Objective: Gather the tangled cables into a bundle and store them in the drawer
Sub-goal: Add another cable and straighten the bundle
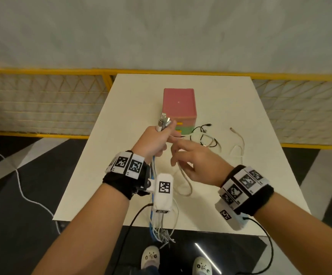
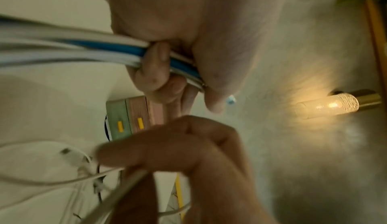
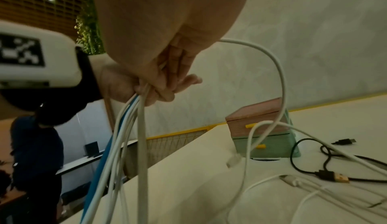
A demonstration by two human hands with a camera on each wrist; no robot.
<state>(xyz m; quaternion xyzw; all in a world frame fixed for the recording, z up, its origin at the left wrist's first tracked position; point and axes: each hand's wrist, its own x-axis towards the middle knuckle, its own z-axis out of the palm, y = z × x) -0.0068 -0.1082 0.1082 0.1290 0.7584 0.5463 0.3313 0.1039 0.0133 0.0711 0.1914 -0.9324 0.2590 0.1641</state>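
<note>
My left hand grips a bundle of white and blue cables upright in its fist. Their plugs stick out above the fist, and the rest hangs past the table's near edge. The left wrist view shows the fingers curled round the bundle. My right hand is just right of it and pinches a white cable, which arches up off the table. The pink and green drawer box stands behind the hands with both drawers closed.
A tangled black cable lies right of the box, and another white cable lies further right. The white table ends close in front of me. A yellow mesh railing runs behind it.
</note>
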